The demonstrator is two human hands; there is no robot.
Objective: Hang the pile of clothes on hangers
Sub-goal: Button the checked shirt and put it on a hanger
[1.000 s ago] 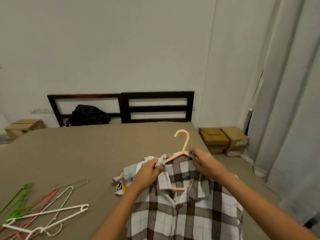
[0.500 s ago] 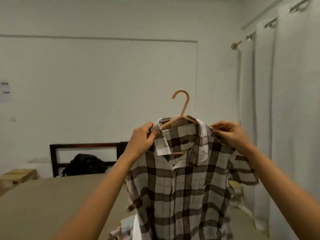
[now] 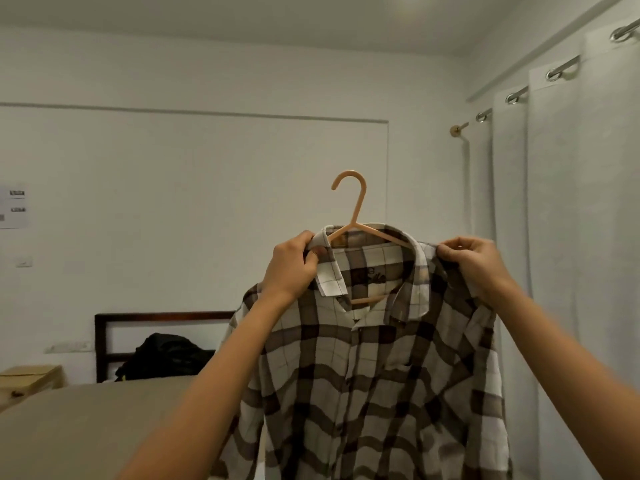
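A brown and white plaid shirt [image 3: 374, 368] hangs in the air in front of me on a peach plastic hanger [image 3: 354, 209], whose hook points up above the collar. My left hand [image 3: 294, 266] grips the shirt's left collar and shoulder over the hanger's arm. My right hand [image 3: 476, 259] pinches the shirt's right shoulder. The shirt's lower part runs out of the bottom of the view. The pile of clothes and the other hangers are out of sight.
A bed with a tan cover [image 3: 86, 427] lies at the lower left, with a dark wooden headboard [image 3: 152, 318] and a black bag [image 3: 166, 355] behind it. A cardboard box [image 3: 31, 379] sits far left. White curtains [image 3: 568, 237] on a rod hang at the right.
I lifted the shirt on its hanger off the bed and up to head height; my view tilted up. In the last half second both hands barely shifted.
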